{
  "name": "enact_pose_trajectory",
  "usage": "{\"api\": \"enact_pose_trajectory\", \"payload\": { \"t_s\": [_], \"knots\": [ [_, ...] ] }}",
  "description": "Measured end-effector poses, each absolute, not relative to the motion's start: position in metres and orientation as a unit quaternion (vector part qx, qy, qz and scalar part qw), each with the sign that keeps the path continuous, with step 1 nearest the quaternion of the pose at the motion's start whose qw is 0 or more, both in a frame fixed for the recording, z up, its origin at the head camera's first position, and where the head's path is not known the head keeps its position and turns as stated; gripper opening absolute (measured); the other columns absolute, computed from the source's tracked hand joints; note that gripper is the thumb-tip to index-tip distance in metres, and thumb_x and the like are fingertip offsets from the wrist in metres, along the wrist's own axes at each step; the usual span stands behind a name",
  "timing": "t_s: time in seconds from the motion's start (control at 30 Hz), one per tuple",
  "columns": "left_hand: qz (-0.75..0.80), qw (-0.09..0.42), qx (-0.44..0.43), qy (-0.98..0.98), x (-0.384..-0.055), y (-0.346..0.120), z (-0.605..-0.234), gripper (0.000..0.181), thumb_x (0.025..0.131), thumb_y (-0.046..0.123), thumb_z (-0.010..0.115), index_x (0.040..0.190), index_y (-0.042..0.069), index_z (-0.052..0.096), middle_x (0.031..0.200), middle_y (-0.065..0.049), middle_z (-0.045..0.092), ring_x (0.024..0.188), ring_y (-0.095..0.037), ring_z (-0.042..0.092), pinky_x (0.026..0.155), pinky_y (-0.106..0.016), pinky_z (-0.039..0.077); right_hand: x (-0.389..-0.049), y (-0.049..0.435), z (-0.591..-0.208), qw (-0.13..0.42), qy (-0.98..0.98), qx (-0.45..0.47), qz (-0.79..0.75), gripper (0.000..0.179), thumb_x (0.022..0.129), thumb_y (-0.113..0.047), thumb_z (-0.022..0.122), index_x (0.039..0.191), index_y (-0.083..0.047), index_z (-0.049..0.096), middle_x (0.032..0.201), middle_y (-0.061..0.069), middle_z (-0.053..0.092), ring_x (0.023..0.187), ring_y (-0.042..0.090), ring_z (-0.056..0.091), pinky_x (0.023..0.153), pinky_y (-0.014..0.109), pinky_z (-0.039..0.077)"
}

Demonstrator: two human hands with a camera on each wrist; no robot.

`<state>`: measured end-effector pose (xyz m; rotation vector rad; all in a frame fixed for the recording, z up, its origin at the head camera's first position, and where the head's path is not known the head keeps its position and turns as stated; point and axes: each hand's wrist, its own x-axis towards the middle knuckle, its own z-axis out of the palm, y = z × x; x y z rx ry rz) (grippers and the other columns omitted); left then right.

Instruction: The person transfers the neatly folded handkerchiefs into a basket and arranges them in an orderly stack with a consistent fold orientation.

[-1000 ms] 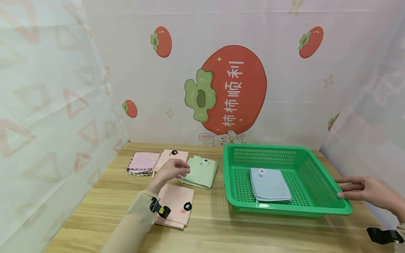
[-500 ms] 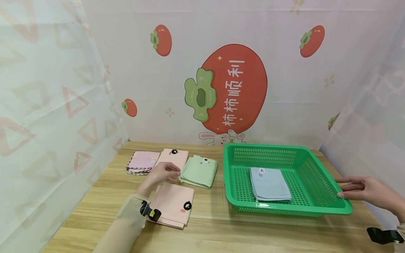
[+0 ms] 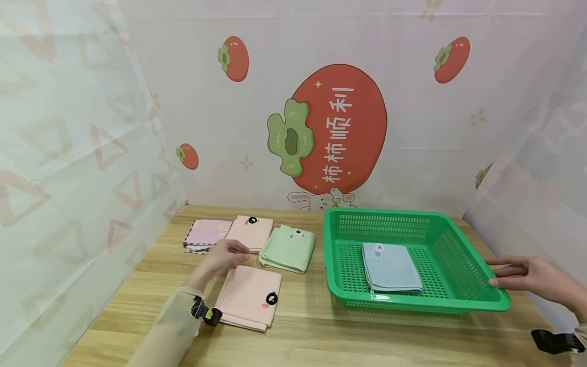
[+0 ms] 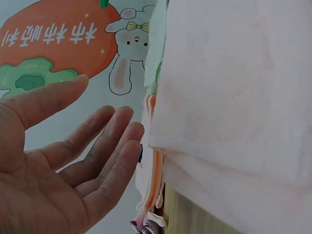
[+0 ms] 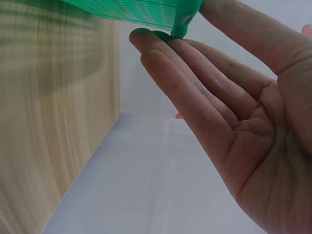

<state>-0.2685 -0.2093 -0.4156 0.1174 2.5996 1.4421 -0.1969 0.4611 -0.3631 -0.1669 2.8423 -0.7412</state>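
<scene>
My left hand (image 3: pixel 223 257), fingers relaxed and holding nothing, hovers by the far left corner of a folded pink towel (image 3: pixel 251 295) with a black eye design. In the left wrist view its palm and parted fingers (image 4: pixel 105 161) face that towel's edge. My right hand (image 3: pixel 536 278) grips the right rim of a green plastic basket (image 3: pixel 426 304), thumb on top and fingers underneath, as the right wrist view also shows. Inside the basket lies a folded blue towel (image 3: pixel 393 270).
Behind the left hand lie a folded green towel (image 3: pixel 289 250), a second pink towel (image 3: pixel 252 233) and a purple towel with a checked edge (image 3: pixel 206 233). Printed cloth walls (image 3: pixel 220 112) enclose the wooden table (image 3: pixel 312 336) at the back and sides.
My left hand has drawn left and toward me, away from the green towel, uncovering more of the back pink towel. The right hand and basket stay put.
</scene>
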Motion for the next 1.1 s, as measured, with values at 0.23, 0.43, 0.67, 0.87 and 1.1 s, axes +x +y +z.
{"api": "enact_pose_trajectory", "payload": {
  "t_s": [0.23,0.43,0.67,0.87,1.1],
  "knots": [
    [0.474,0.080,0.036,0.876,-0.267,-0.223,-0.420,0.027,0.084,0.013,0.070,0.106,-0.003,0.065,0.096,-0.012,0.068,0.080,-0.017,0.064,0.074,-0.035,0.055,-0.196,0.461,-0.364,0.096,0.961,-0.062,-0.250,0.070,0.090,-0.034,0.064,0.133,0.016,0.041,0.114,0.031,0.062,0.078,-0.010,0.059,0.068,0.035,0.056],
    [0.477,0.088,0.045,0.873,-0.266,-0.232,-0.424,0.030,0.081,0.010,0.072,0.106,-0.006,0.064,0.094,-0.013,0.068,0.081,-0.015,0.064,0.074,-0.031,0.054,-0.196,0.459,-0.362,0.097,0.960,-0.060,-0.255,0.070,0.090,-0.033,0.064,0.133,0.016,0.040,0.114,0.032,0.061,0.078,-0.011,0.058,0.069,0.034,0.056],
    [0.473,0.099,0.035,0.875,-0.267,-0.240,-0.429,0.035,0.077,0.011,0.076,0.106,-0.003,0.064,0.099,-0.012,0.068,0.085,-0.014,0.062,0.077,-0.029,0.053,-0.195,0.457,-0.360,0.101,0.961,-0.053,-0.252,0.071,0.090,-0.035,0.064,0.133,0.016,0.040,0.117,0.033,0.059,0.078,-0.011,0.058,0.070,0.036,0.056],
    [0.481,0.115,0.028,0.868,-0.266,-0.244,-0.431,0.037,0.076,0.010,0.076,0.108,-0.005,0.063,0.099,-0.013,0.067,0.085,-0.015,0.062,0.076,-0.029,0.053,-0.196,0.457,-0.358,0.102,0.961,-0.052,-0.251,0.070,0.090,-0.034,0.063,0.133,0.016,0.040,0.115,0.032,0.060,0.077,-0.011,0.058,0.071,0.038,0.056],
    [0.483,0.127,0.022,0.866,-0.263,-0.245,-0.432,0.037,0.075,0.006,0.076,0.108,-0.004,0.063,0.100,-0.011,0.069,0.088,-0.017,0.065,0.078,-0.034,0.054,-0.196,0.459,-0.360,0.103,0.963,-0.055,-0.245,0.071,0.090,-0.035,0.063,0.133,0.016,0.040,0.115,0.032,0.061,0.078,-0.011,0.058,0.070,0.037,0.056]
  ]
}}
